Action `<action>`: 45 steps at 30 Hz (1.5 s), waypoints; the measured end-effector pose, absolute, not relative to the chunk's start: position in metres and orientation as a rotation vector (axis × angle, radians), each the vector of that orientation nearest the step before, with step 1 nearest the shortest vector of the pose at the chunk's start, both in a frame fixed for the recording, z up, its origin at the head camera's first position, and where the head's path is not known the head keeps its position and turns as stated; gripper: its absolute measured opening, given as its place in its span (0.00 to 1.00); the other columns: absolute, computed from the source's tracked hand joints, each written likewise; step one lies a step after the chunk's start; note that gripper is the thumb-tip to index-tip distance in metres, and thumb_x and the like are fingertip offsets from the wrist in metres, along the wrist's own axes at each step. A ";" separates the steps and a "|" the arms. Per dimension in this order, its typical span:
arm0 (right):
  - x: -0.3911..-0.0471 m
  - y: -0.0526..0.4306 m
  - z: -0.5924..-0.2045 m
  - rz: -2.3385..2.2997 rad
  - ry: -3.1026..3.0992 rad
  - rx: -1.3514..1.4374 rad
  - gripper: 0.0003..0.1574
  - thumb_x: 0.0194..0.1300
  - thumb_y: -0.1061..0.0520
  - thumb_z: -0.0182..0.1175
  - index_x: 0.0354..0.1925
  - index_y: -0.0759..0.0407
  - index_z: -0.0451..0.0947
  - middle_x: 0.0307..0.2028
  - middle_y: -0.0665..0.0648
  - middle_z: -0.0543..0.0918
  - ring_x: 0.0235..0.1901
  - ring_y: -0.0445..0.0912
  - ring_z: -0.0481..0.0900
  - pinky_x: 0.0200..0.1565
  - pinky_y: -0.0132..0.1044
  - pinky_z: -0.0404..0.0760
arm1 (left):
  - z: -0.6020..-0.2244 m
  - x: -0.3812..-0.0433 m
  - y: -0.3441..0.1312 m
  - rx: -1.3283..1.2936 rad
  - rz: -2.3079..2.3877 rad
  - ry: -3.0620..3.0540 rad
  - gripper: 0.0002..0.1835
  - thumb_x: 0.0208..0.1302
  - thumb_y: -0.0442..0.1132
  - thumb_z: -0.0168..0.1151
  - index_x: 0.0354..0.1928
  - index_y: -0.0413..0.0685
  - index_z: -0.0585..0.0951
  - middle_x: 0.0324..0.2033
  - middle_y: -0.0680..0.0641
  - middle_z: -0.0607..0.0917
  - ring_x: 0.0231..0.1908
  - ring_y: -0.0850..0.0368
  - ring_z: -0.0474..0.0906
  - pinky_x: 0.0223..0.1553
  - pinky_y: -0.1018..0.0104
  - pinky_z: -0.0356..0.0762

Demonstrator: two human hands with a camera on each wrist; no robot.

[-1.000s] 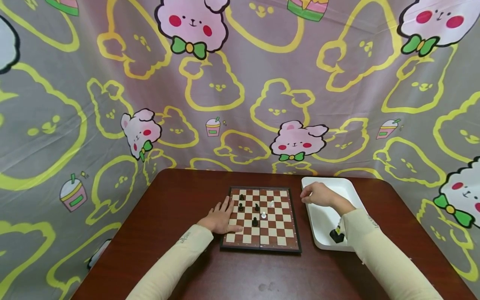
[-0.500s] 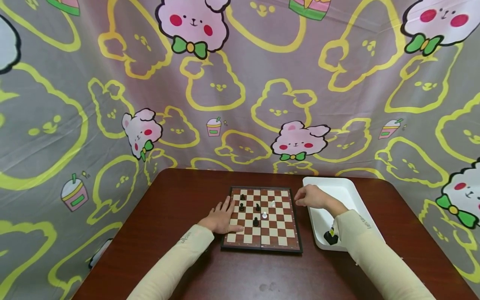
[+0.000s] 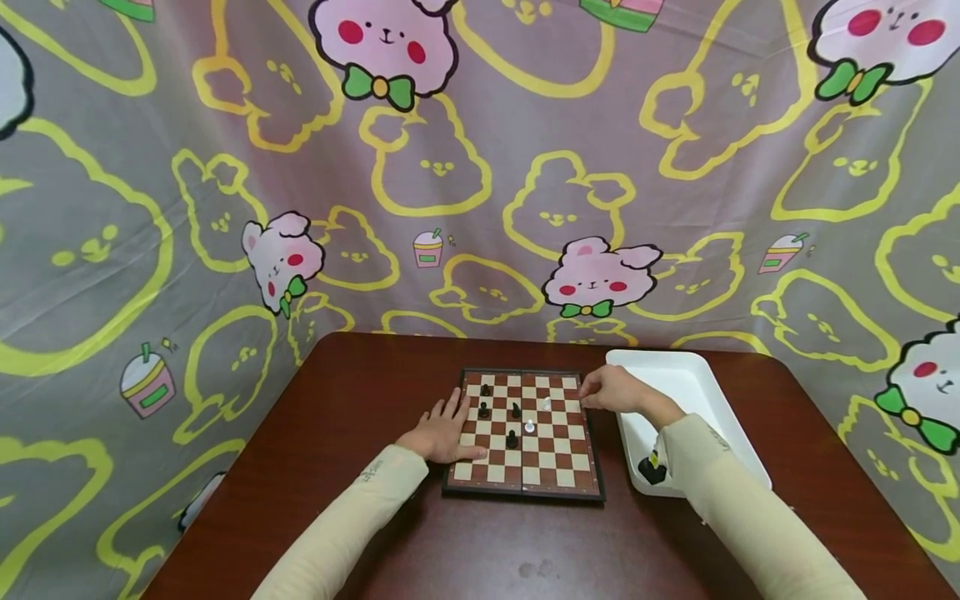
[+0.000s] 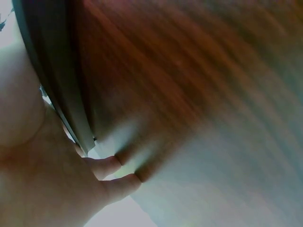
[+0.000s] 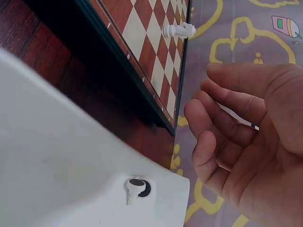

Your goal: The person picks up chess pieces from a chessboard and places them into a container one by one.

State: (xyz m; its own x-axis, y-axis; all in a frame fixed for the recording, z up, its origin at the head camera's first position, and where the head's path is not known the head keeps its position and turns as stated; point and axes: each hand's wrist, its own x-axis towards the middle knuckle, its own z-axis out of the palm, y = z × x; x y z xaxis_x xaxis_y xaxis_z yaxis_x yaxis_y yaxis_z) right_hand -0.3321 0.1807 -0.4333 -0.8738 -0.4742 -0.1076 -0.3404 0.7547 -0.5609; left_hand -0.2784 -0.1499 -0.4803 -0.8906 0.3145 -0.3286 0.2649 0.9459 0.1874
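My left hand [image 3: 441, 432] lies spread at the left edge of the folding chessboard [image 3: 558, 477], its thumb over the squares. The left wrist view shows that hand's fingers [image 4: 120, 187] beside the board's dark edge. Over the gap between board and tray, my right hand [image 3: 613, 389] reaches to the board's right edge. Its fingers [image 5: 204, 149] are loosely curled, with nothing visible between them. Several black chess pieces, one a pawn [image 3: 512, 439], stand on the board. A white pawn [image 3: 529, 426] and a white rook [image 5: 180, 31] stand there too.
A white tray [image 3: 701, 392] sits to the right of the board on the dark wooden table [image 3: 360, 383]. A small white chess piece [image 5: 136, 187] lies in it. A black device [image 3: 652, 469] with a yellow label shows at the right wrist. Patterned cloth [image 3: 480, 192] encloses the table.
My right hand has moved left from the tray's rim to the right edge of the chessboard. The left hand and the pieces on the board have stayed put.
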 end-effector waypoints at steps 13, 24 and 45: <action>-0.333 0.169 -0.433 -0.824 2.690 -0.679 0.05 0.59 0.62 0.64 0.34 0.63 0.84 0.28 0.50 0.82 0.26 0.42 0.76 0.30 0.37 0.75 | -0.482 -0.279 -0.150 0.429 0.209 2.747 0.57 0.55 0.75 0.49 0.75 0.49 0.41 0.73 0.43 0.36 0.70 0.37 0.44 0.64 0.41 0.52; -0.330 0.146 -0.433 -0.770 2.699 -0.718 0.04 0.57 0.63 0.66 0.34 0.61 0.83 0.28 0.49 0.82 0.28 0.42 0.77 0.31 0.38 0.77 | -0.478 -0.278 -0.149 0.412 0.190 2.743 0.57 0.55 0.75 0.48 0.75 0.50 0.41 0.73 0.44 0.36 0.70 0.37 0.44 0.64 0.42 0.52; -0.330 0.118 -0.454 -0.691 2.755 -0.658 0.03 0.60 0.59 0.65 0.34 0.55 0.79 0.31 0.49 0.80 0.30 0.43 0.77 0.32 0.40 0.77 | -0.482 -0.278 -0.150 0.439 0.196 2.759 0.56 0.56 0.74 0.49 0.75 0.49 0.40 0.73 0.43 0.35 0.69 0.37 0.44 0.63 0.41 0.52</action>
